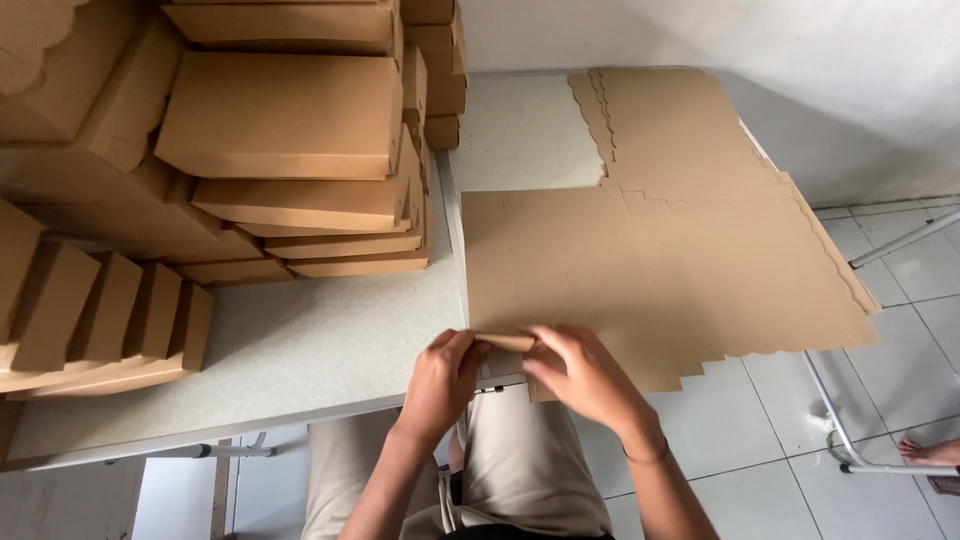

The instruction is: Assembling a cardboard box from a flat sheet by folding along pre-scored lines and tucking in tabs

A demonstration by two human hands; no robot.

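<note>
my left hand [440, 378] and right hand [585, 375] both pinched the folded near flap [505, 343] of a flat cardboard sheet [650, 270], which lay at the near table [300, 350] edge. farther off, folded boxes [285, 120] stood stacked at the left.

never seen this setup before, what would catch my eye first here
The tall stack of folded brown cardboard boxes at the upper left of the grey table stands out first. Next is the wide flat cardboard sheet spread over the table's right side, overhanging its edge. At the bottom centre, the left hand and right hand pinch a folded flap on the sheet's near edge.
</note>
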